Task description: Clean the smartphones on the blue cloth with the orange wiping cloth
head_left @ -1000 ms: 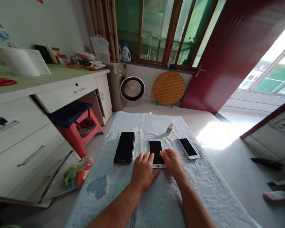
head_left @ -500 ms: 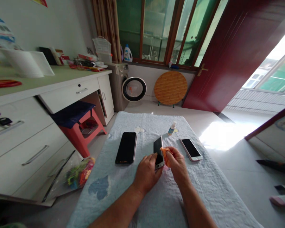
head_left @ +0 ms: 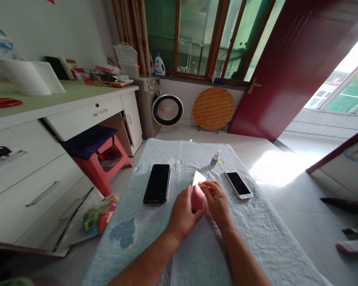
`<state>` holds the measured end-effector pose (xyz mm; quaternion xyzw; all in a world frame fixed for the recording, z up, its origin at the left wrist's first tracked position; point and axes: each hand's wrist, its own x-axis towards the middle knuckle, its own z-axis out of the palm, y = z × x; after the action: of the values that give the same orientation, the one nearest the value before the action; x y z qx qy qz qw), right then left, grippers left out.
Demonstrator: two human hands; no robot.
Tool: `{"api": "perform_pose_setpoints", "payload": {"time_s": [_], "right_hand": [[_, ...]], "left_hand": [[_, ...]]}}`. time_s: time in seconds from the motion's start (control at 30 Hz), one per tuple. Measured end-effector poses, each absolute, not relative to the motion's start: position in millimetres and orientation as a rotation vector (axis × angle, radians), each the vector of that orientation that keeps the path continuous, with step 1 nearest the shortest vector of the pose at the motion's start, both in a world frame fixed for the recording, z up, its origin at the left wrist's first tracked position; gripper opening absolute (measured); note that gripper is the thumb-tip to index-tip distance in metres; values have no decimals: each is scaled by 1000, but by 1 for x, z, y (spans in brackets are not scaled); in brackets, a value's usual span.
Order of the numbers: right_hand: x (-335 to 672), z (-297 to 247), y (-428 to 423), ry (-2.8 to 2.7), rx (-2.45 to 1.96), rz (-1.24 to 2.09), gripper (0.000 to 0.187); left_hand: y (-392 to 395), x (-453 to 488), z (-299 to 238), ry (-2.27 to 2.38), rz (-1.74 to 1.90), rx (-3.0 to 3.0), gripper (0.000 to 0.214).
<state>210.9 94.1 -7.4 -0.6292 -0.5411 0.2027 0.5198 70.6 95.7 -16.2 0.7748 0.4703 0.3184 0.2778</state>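
My left hand is closed round the lower left side of a smartphone and holds it tilted above the cloth. The phone's upward face looks bright white at the top and pinkish lower down; whether this is a reflection I cannot tell. My right hand pinches a small orange cloth against the phone's upper right part. A larger black smartphone lies to the left of my hands. To the right lies a white-framed smartphone, dark screen up. A small spray bottle stands beyond the held phone.
A pale blue patterned cloth covers the table. On the left are a red stool with a dark cushion, a clear bag of colourful items and a white desk. A washing machine with its door open stands behind.
The held phone has turned so its face, dark before, now looks bright and pinkish. My right hand has moved the orange cloth from its right edge onto the face.
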Motion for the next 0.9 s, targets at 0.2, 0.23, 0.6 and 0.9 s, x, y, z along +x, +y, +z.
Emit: {"api": "perform_pose_setpoints", "payload": {"time_s": [0.2, 0.23, 0.6, 0.9], "right_hand": [[211, -17, 99, -1496, -1726, 337, 15], [211, -17, 99, -1538, -1748, 333, 15], [216, -1, 84, -1815, -1721, 552, 30], [219, 3, 81, -1853, -1644, 685, 31]], "left_hand": [[91, 68, -13, 1492, 626, 2264, 75], [90, 68, -12, 1509, 601, 2275, 73], [90, 67, -10, 1510, 515, 2362, 68], [90, 67, -7, 1479, 517, 2414, 60]]}}
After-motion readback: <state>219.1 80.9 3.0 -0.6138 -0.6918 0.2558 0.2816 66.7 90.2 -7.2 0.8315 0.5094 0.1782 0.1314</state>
